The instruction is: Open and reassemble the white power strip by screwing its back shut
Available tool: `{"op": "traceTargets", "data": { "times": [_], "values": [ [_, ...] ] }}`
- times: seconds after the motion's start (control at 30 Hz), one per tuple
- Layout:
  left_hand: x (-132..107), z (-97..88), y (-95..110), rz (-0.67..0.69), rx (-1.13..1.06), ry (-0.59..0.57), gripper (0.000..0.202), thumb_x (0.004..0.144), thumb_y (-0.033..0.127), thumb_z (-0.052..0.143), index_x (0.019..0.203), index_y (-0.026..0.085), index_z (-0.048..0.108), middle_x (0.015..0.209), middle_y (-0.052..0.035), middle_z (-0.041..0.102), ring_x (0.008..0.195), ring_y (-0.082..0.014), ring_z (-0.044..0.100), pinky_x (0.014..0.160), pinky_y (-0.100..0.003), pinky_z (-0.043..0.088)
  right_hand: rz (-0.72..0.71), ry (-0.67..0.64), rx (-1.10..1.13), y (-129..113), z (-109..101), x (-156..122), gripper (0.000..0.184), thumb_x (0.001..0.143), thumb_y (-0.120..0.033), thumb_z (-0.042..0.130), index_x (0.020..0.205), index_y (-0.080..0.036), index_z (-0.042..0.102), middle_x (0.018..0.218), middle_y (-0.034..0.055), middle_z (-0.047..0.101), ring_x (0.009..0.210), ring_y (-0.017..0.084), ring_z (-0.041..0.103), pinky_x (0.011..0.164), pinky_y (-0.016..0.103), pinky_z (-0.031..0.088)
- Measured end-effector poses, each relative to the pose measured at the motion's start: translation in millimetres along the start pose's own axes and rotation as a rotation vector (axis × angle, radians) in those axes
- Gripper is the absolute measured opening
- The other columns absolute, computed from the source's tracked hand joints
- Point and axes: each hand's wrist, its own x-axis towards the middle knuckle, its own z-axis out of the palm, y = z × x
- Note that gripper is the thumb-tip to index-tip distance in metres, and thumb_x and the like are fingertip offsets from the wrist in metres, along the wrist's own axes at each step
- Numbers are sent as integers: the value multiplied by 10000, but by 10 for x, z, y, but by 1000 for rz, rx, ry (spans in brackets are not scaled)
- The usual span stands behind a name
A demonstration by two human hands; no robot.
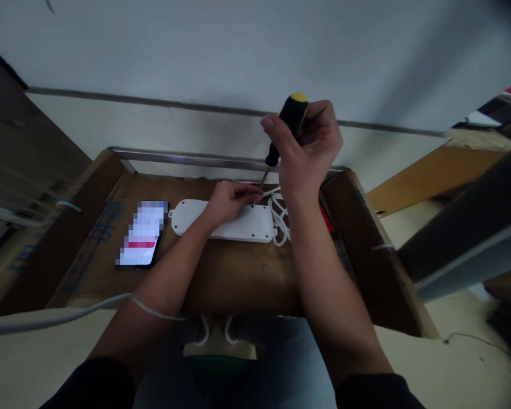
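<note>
A long white power strip point(242, 230), seemingly underside up with small screw holes along its edges, lies on the cardboard. Over its far edge, my left hand point(226, 203) lies across the casing, fingertips pinched around the lower end of a screwdriver shaft. My right hand point(313, 145) is wrapped round the black handle of that screwdriver point(296, 111), which has a yellow end cap and leans, tip down, toward the strip's far right side. Whether a screw sits at the tip is hidden by my fingers. A coiled white cord point(280, 218) lies at the strip's right end.
A lit phone point(142, 236) lies left of the strip. The cardboard tray point(238, 278) has raised flaps on both sides and a metal rail point(187, 157) behind. A tiny screw-like speck point(264, 265) lies in front. A white cable point(68, 312) crosses the lower left.
</note>
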Motion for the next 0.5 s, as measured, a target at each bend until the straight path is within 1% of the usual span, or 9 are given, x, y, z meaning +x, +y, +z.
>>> {"op": "traceTargets", "data": {
  "times": [0.07,0.1,0.13,0.2,0.23,0.27,0.33,0.4,0.5],
  "values": [
    [0,3,3,-6,1,37,249,785,372,827,906,155,842,895,-65,825,838,-191,732,885,-341,574,5,-171,53,-11,-56,-20,154,1037,-373,575,1019,-257,475,986,56,655,876,152,624,822,324,572],
    [1,6,6,-6,2,51,247,773,375,837,887,156,838,878,-61,820,821,-187,723,859,-333,571,-2,-227,64,-7,-79,-30,140,1058,-394,531,1092,-261,508,1056,65,676,935,157,650,850,328,579],
    [3,10,8,-4,1,63,249,762,380,846,871,156,834,862,-58,814,806,-182,714,834,-326,565,-14,-251,64,3,-98,-44,192,1053,-420,544,1174,-272,517,1124,66,686,983,159,662,866,328,583],
    [7,21,10,1,-2,80,256,748,390,858,846,155,824,837,-52,802,781,-175,695,792,-312,549,-50,-219,41,45,-118,-89,405,983,-470,677,1288,-293,479,1211,64,680,1022,164,664,863,325,585],
    [8,28,9,1,-1,91,259,744,394,861,832,155,817,824,-49,796,766,-171,684,772,-306,538,-71,-172,33,75,-120,-124,505,934,-493,743,1299,-291,459,1216,68,672,1013,168,663,847,329,584],
    [9,36,6,1,5,101,260,738,396,866,818,155,810,810,-46,790,748,-166,672,752,-301,525,-91,-125,23,109,-120,-166,555,900,-520,776,1281,-281,451,1197,71,663,991,172,662,825,335,580],
    [10,55,-3,7,37,129,269,728,404,876,789,154,795,774,-38,774,704,-154,638,705,-292,492,-111,-53,-20,180,-119,-262,505,910,-575,741,1186,-260,460,1100,61,639,941,171,660,799,345,572],
    [11,76,-16,17,71,151,304,722,434,887,762,154,777,745,-32,757,669,-141,600,659,-283,453,-124,-19,-79,241,-129,-355,430,947,-578,687,1124,-247,476,1004,37,607,907,164,656,806,355,572],
    [18,107,-36,46,94,155,379,719,498,892,728,155,731,715,-24,725,648,-129,563,622,-273,410,-158,-5,-130,291,-171,-449,431,926,-571,719,1127,-235,537,1010,35,590,917,160,647,812,358,575]
  ]
}}
